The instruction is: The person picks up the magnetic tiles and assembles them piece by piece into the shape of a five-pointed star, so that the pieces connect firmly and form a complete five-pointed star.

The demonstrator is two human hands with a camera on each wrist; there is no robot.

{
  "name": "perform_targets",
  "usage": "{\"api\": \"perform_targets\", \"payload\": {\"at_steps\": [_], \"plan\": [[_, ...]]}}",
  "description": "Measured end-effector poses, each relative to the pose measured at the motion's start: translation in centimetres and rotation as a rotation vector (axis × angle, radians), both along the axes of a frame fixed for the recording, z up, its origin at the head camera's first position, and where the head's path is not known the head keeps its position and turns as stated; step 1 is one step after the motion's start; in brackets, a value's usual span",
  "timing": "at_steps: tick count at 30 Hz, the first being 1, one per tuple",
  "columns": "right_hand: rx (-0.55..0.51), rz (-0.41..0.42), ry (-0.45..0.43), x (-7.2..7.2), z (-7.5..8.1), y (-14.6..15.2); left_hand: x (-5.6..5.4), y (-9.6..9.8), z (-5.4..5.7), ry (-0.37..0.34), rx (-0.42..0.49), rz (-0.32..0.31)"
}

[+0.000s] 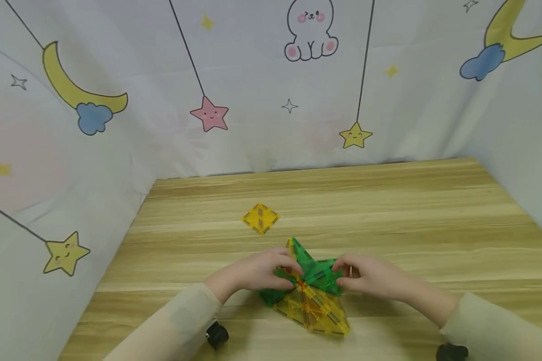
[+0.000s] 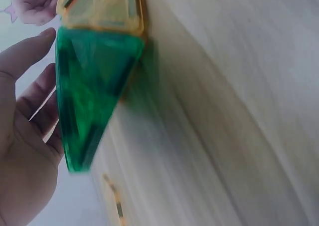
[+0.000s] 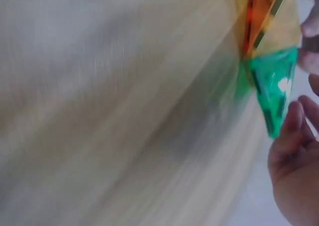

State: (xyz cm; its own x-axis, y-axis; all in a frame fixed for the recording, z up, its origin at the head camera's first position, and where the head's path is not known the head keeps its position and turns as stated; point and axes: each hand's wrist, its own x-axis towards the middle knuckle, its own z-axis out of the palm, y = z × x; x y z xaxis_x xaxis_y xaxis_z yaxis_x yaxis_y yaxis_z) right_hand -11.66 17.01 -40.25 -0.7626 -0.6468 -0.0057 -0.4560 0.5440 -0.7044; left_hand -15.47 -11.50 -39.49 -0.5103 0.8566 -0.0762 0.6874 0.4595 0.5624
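Observation:
A star-like build of see-through green and yellow magnetic tiles (image 1: 318, 306) stands on the wooden table, its points spreading from an orange-tinted middle. From the left, my left hand (image 1: 271, 269) holds it by a green section, thumb and fingers curved about it. In the left wrist view, a long green triangle tile (image 2: 92, 86) joins a yellow tile beside that hand. Across from it, my right hand (image 1: 366, 276) pinches the right-hand green point between thumb and fingers. A green tile (image 3: 274, 86) shows by the fingertips in the right wrist view. My left hand covers part of the build.
Two yellow triangle tiles (image 1: 260, 218) lie edge to edge as a diamond behind the build. The wood-grain table (image 1: 411, 215) meets a white printed cloth (image 1: 262, 145) at its back and sides.

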Motion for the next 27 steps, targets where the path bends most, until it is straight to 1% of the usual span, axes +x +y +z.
{"api": "perform_targets", "payload": {"at_steps": [2, 5, 8, 9, 12, 16, 18, 24, 27], "plan": [[0.051, 0.004, 0.106, -0.7, 0.0, 0.0, -0.2, -0.6, 0.0, 0.001, -0.014, 0.021], [0.12, 0.028, 0.267, -1.4, -0.3, -0.1, -0.4, -1.6, -0.1, 0.01, -0.058, 0.051], [0.161, 0.057, 0.372, -1.9, -0.6, -0.1, -0.6, -2.4, -0.1, 0.011, -0.096, 0.063], [0.168, 0.064, 0.391, -2.0, -0.8, -0.1, -0.7, -2.6, 0.0, 0.014, -0.108, 0.067], [0.174, 0.085, 0.415, -2.3, -1.0, -0.1, -0.7, -3.1, 0.1, 0.012, -0.126, 0.072], [0.165, 0.09, 0.403, -2.3, -1.1, 0.2, -0.8, -3.2, 0.0, 0.018, -0.127, 0.08], [0.163, 0.089, 0.396, -2.3, -1.1, 0.4, -0.9, -3.1, 0.0, 0.045, -0.117, 0.081], [0.17, 0.081, 0.386, -2.2, -1.2, 1.0, -1.1, -2.7, -0.2, 0.155, -0.088, 0.087], [0.173, 0.08, 0.374, -2.2, -1.2, 1.3, -1.4, -2.5, -0.3, 0.175, -0.083, 0.1]]}}
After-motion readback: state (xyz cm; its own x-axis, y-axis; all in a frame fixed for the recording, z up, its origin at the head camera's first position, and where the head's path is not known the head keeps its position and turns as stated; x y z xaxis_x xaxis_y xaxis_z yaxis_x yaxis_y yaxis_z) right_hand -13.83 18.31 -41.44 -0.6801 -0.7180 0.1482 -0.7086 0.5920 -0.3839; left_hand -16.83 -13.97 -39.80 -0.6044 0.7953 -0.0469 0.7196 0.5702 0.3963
